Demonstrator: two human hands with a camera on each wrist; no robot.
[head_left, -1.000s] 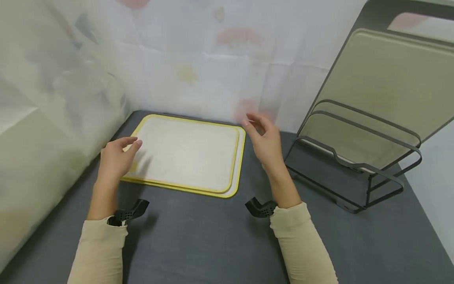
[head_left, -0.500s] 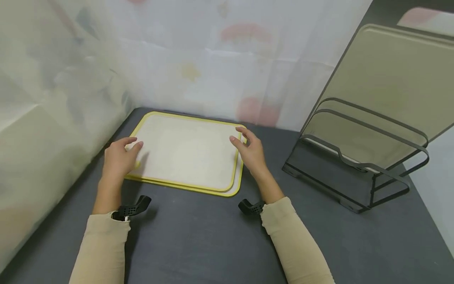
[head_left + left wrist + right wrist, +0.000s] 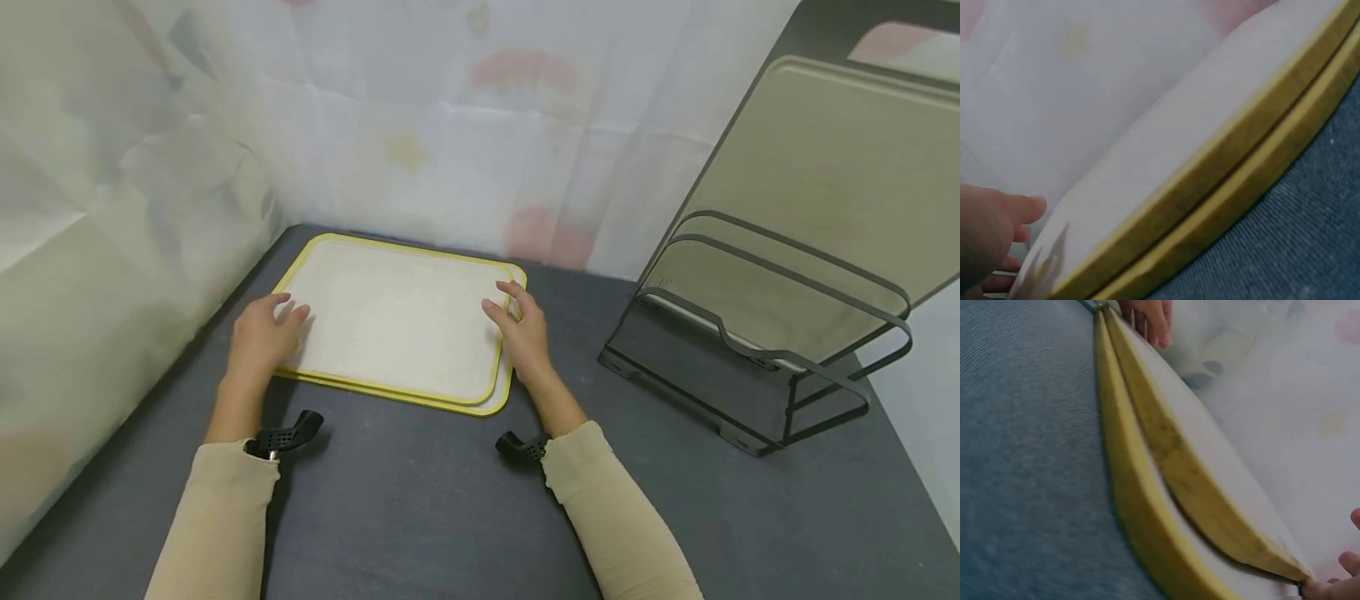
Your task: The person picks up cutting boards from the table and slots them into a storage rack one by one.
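Beige long sleeves (image 3: 217, 525), black wrist-worn camera mounts (image 3: 285, 436)

We see two flat rectangular boards, off-white with yellow rims (image 3: 395, 321), stacked on a dark grey fabric tabletop (image 3: 420, 500). Behind them hangs a thin white sheet (image 3: 465, 125) printed with faded pink, yellow and grey-blue blotches. To one side stands a black wire rack (image 3: 757, 350) carrying an olive-beige board (image 3: 817, 183). Our sleeves (image 3: 217, 525) are pale beige, the wrist mounts (image 3: 288, 435) black.
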